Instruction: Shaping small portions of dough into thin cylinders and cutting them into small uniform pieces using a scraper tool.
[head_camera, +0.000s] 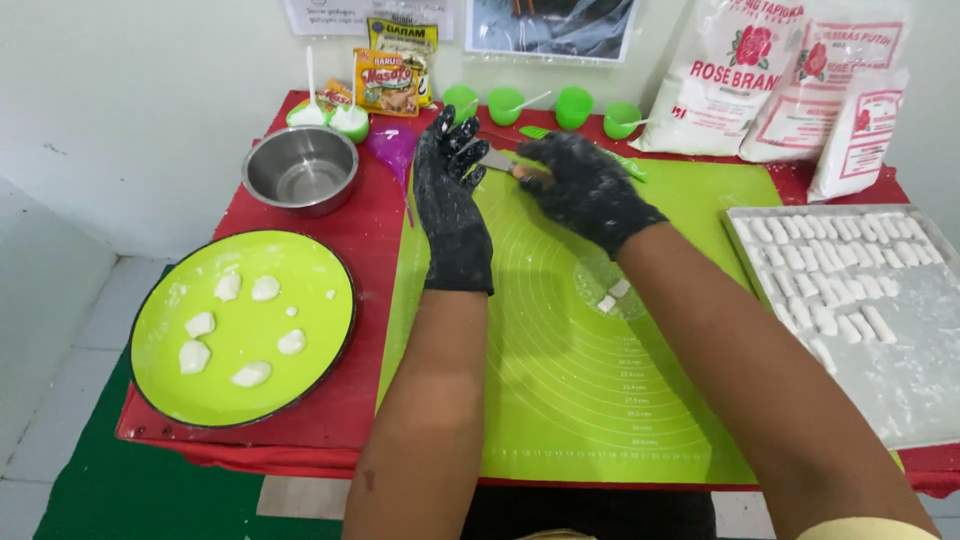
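My right hand (585, 185), in a black glove dusted white, is curled shut around the green handle of a small knife (500, 160) over the far end of the green baking mat (560, 400). My left hand (452, 190), gloved the same, sits just beside it with fingers spread wide and loosely upright, gripping nothing; its fingertips are close to the knife's metal blade, though I cannot tell whether they touch it. Both forearms stretch from the near edge of the mat across its printed rings.

Two small white dough pieces (613, 296) lie on the mat, partly under my right forearm. Right of the mat a grey tray (900, 390) carries rows of white dough sticks. Left of the mat stands a round lime-green plate (310, 340) with several dough lumps, and beyond that plate a steel bowl (301, 168). A purple funnel (393, 148) is at the mat's far left corner. Behind the mat, green cups (573, 106) line the white wall, with seasoning packets (386, 82) to their left and white flour bags (790, 85) to their right. Everything rests on a red-covered table (365, 230) over a pale tiled floor (60, 400).
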